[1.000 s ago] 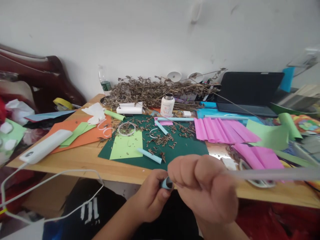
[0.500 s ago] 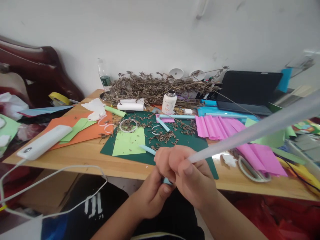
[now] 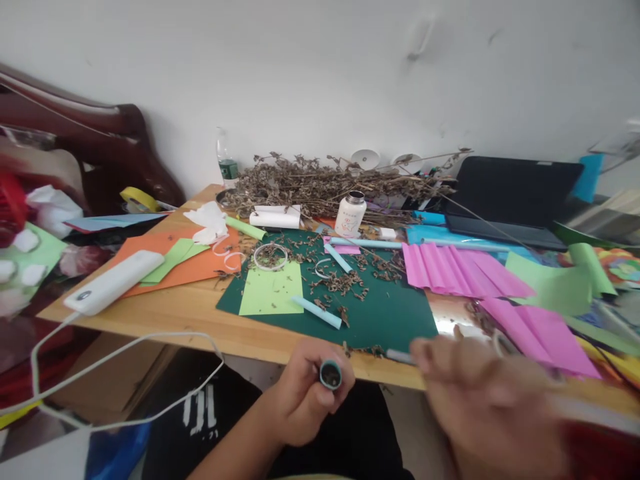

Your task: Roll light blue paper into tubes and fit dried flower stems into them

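My left hand (image 3: pixel 303 397) is wrapped round a small blue paper tube (image 3: pixel 330 376) in front of the table edge. The tube's open end faces me, and dark crumbs show inside it. My right hand (image 3: pixel 493 397), smeared by motion, is closed round a translucent whitish rod (image 3: pixel 400 357). One end of this rod sticks out left of the fingers; a blurred length trails off to the right. Beyond my hands, two more blue paper tubes (image 3: pixel 317 312) lie on the green cutting mat (image 3: pixel 395 317) among crumbled dry leaves (image 3: pixel 345 283).
A heap of dried plants (image 3: pixel 320 183) lies along the wall behind an open white bottle (image 3: pixel 351 215). Pink crepe paper (image 3: pixel 455 267) and a laptop (image 3: pixel 515 200) are at right. Orange paper (image 3: pixel 185 267) and a white corded device (image 3: pixel 114 283) are at left.
My right hand has moved from against the left hand out to the right, with the rod in it. The blue tube's open end has come into full view.
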Demonstrator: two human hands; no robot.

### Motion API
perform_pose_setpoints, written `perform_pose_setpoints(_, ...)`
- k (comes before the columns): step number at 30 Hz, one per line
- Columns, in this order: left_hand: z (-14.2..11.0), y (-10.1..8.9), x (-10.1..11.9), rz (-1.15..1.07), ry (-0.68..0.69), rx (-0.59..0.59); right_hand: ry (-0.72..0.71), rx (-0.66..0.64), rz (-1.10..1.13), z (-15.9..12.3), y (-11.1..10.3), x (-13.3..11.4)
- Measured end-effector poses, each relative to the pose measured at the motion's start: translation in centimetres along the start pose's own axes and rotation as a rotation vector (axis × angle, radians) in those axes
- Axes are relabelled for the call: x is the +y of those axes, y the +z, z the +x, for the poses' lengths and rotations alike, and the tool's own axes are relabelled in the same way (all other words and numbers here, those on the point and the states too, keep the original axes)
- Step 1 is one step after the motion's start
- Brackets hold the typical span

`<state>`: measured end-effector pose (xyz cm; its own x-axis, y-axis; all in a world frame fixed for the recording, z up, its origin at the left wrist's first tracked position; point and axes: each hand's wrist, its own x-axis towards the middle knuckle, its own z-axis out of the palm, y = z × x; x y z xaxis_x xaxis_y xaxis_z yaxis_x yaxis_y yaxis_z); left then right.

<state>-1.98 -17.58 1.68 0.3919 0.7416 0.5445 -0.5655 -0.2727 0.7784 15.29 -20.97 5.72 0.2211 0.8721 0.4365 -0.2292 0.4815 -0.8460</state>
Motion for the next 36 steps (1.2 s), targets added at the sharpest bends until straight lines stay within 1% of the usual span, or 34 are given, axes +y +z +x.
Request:
perform_pose_setpoints(1,0.3,0.1,0.0,-0.092,-0.012,0.046,0.002,-0.049,0.008,-1.3,0.0,1.9)
perform_pose_setpoints(3,1.0,0.2,0.2,-0.354,-0.068,0.148,0.075,-0.140,-0.013,-3.7,0.1,5.2)
perform_pose_setpoints(5,1.8,0.1,0.3,-0.622,-0.189,0.308,0.136,-0.099,0.003,-5.4,0.0,7.1)
perform_pose_setpoints(6,2.2,-0.1,0.3,-0.736,-0.270,0.390,0.157,-0.050,0.045,-5.8,-0.1,7.4)
perform_pose_setpoints(8,3.0,-0.6,0.2,-0.920,-0.445,0.534,0.174,0.009,0.117,-5.9,-0.2,7.2)
perform_pose_setpoints(10,3.5,-1.1,-0.2,-1.032,-0.577,0.624,0.183,0.020,0.140,-5.6,-0.1,6.7)
perform_pose_setpoints(12,3.8,-1.4,-0.7,-1.088,-0.635,0.678,0.185,-0.009,0.086,-5.6,0.2,6.4)
perform_pose_setpoints(14,4.0,-1.5,-1.1,-1.120,-0.651,0.719,0.174,-0.064,-0.025,-5.9,0.8,6.6)
perform_pose_setpoints(18,4.1,-1.4,-1.5,-1.138,-0.651,0.746,0.083,-0.199,-0.244,-6.0,1.9,7.1)
perform_pose_setpoints(23,4.0,-1.6,-1.9,-1.071,-0.624,0.752,-0.086,-0.450,-0.564,-3.3,2.3,6.3)
perform_pose_setpoints(27,4.0,-1.4,-2.3,-0.958,-0.568,0.785,-0.142,-0.570,-0.654,-2.1,2.0,6.3)
perform_pose_setpoints(30,4.0,-1.1,-2.3,-0.848,-0.516,0.793,-0.147,-0.602,-0.707,-2.2,1.6,6.5)
perform_pose_setpoints(33,4.0,-1.2,-2.1,-0.762,-0.519,0.725,-0.173,-0.597,-0.715,-2.0,0.5,6.3)
perform_pose_setpoints(35,4.3,-1.7,-1.9,-0.667,-0.470,0.652,-0.199,-0.553,-0.678,-0.8,-0.6,5.9)
perform_pose_setpoints(36,4.6,-2.0,-1.8,-0.594,-0.415,0.613,-0.214,-0.489,-0.649,0.2,-1.2,5.8)
